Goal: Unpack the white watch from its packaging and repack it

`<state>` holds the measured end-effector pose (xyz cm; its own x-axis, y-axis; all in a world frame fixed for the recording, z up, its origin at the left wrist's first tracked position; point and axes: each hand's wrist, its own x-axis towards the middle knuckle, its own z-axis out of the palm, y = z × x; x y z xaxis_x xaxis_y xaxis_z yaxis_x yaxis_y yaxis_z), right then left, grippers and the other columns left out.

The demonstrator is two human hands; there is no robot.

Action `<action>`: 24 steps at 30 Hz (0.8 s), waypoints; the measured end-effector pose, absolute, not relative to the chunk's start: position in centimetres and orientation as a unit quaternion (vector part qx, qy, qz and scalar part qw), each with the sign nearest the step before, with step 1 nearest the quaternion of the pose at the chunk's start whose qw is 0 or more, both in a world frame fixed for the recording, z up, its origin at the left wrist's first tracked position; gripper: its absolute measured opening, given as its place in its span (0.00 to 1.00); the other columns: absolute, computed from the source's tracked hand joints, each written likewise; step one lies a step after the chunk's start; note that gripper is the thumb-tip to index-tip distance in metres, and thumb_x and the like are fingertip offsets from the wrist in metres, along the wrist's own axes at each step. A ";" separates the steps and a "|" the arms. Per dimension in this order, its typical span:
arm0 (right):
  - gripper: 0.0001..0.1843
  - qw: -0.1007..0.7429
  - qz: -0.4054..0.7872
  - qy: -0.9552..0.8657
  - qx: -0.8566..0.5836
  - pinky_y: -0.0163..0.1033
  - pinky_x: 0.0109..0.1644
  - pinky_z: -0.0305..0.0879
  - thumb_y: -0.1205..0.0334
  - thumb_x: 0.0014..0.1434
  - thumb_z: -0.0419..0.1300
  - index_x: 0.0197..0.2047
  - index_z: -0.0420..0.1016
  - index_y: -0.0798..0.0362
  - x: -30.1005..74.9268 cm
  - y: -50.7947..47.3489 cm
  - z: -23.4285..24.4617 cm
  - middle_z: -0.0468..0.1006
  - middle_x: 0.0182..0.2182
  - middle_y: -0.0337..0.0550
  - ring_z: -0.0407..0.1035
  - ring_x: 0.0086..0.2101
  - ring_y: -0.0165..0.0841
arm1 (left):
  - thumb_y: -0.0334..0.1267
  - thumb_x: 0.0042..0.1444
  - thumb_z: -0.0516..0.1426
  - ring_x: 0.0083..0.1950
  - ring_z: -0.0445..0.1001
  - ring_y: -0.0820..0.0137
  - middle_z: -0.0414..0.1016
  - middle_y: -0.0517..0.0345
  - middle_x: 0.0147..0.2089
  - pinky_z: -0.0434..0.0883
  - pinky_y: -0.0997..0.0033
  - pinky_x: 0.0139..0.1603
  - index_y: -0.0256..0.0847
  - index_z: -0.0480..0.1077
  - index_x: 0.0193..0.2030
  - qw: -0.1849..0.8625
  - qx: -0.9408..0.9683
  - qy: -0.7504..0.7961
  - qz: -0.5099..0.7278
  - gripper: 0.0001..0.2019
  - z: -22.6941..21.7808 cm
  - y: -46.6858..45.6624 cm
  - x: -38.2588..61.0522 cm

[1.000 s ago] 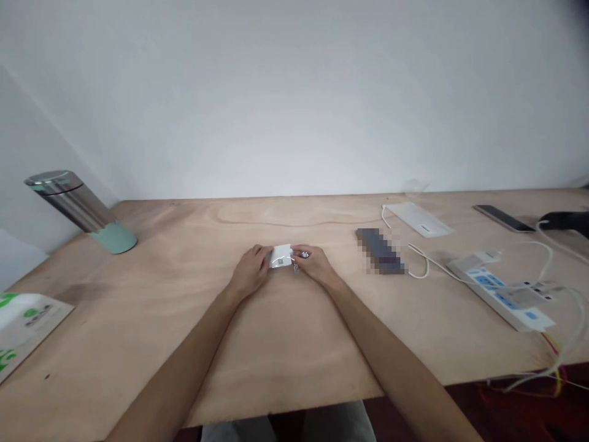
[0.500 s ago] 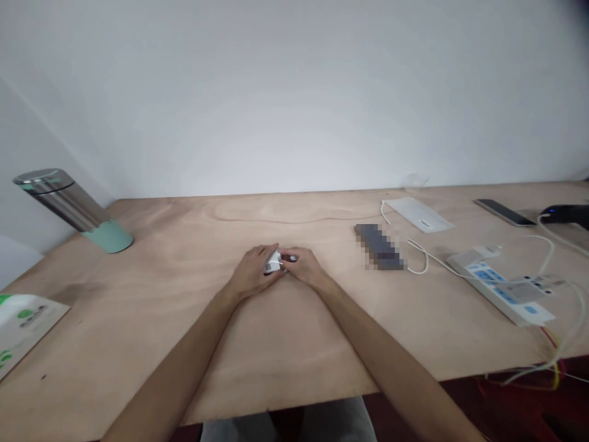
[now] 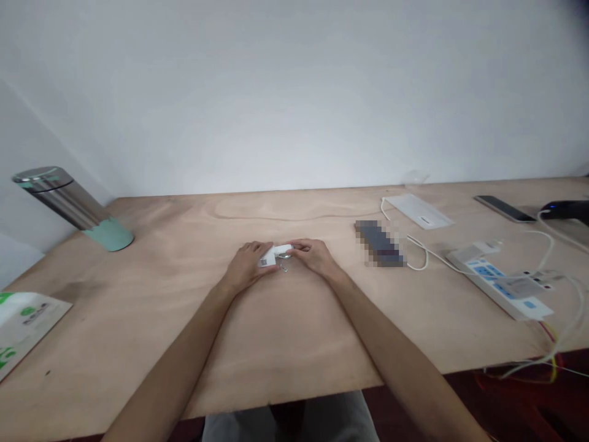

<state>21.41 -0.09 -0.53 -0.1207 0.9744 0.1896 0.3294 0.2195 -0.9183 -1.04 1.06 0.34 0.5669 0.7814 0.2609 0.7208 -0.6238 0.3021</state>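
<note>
Low over the middle of the wooden table (image 3: 285,344), my left hand (image 3: 246,267) is closed around a small white box (image 3: 268,258) with a dark square printed mark. My right hand (image 3: 315,255) pinches a small white piece (image 3: 282,249) at the box's right side. A shiny metal part (image 3: 286,255) shows just under that piece, by my right fingertips. Beneath it lies or hangs a tiny silvery bit (image 3: 284,268); I cannot tell which. Whether the white piece is joined to the box is too small to make out.
Far left stands a steel and mint-green bottle (image 3: 76,209), with a white and green packet (image 3: 30,325) nearer. On the right are a pixelated phone (image 3: 381,244), a white sheet-like packet (image 3: 418,210), a second phone (image 3: 504,209) and a power strip (image 3: 501,288) with white cables.
My right hand has moved slightly right and away from my left. More of the white box, the white piece and the silvery bit now shows between them.
</note>
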 end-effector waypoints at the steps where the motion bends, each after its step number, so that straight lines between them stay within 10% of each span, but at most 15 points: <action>1: 0.14 0.429 0.370 -0.646 -0.512 0.35 0.40 0.68 0.59 0.52 0.63 0.43 0.80 0.50 21.4 -0.2 -0.4 0.81 0.35 0.41 0.74 0.35 0.32 | 0.58 0.55 0.54 0.52 0.67 0.58 0.70 0.49 0.52 0.64 0.58 0.53 0.46 0.62 0.60 0.076 0.881 0.429 0.183 0.30 0.4 1.1 -1.3; 24: 0.21 0.470 0.520 -0.532 -0.475 0.30 0.27 0.60 0.47 0.49 0.64 0.40 0.80 0.54 20.6 0.0 -0.6 0.78 0.28 0.41 0.63 0.22 0.23 | 0.44 0.60 0.53 0.50 0.69 0.58 0.72 0.48 0.48 0.65 0.57 0.53 0.40 0.66 0.51 -0.017 0.856 0.441 0.271 0.16 0.9 0.4 -0.5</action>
<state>20.62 0.03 -0.63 -0.1070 0.9942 0.0050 0.0168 0.0069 -0.9998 -0.50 0.36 0.92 0.4652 0.7448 0.4784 0.7632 -0.6113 0.2096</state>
